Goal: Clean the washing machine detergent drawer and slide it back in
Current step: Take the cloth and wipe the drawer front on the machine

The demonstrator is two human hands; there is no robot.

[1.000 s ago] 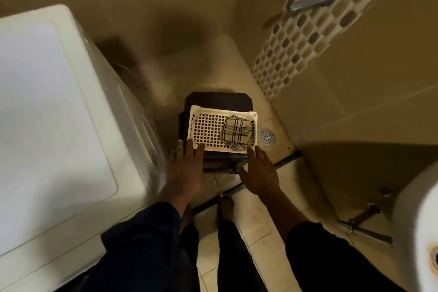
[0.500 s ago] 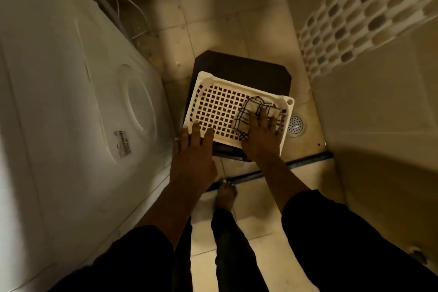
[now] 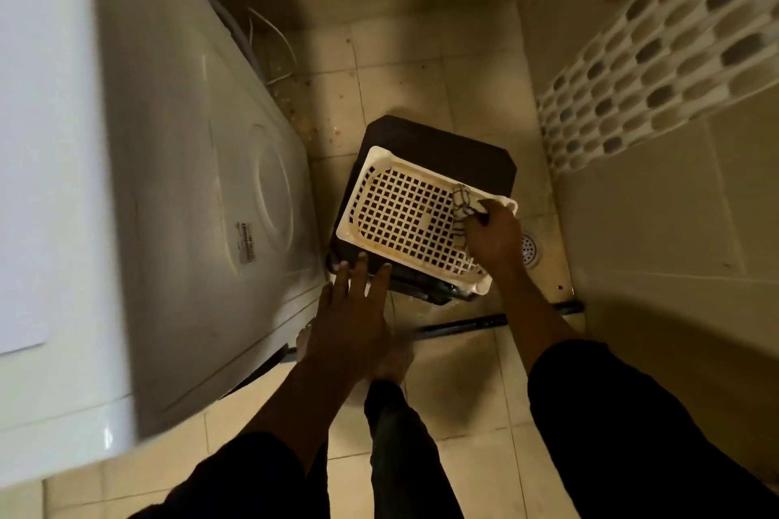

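A white perforated plastic tray lies on a dark stool on the tiled floor. My right hand is closed on a checked cloth at the tray's right end. My left hand hovers open, fingers spread, just in front of the tray's near left corner. The white washing machine stands along the left, seen from above and the side. No detergent drawer shows in this view.
A round floor drain sits right of the stool, partly behind my right hand. A dark threshold strip crosses the floor. Cables and debris lie behind the machine. A tiled wall closes the right side. My bare foot is below.
My right hand has bunched up the checked cloth and gripped it at the tray's right end. The left hand has drawn back slightly from the tray. The view has shifted closer.
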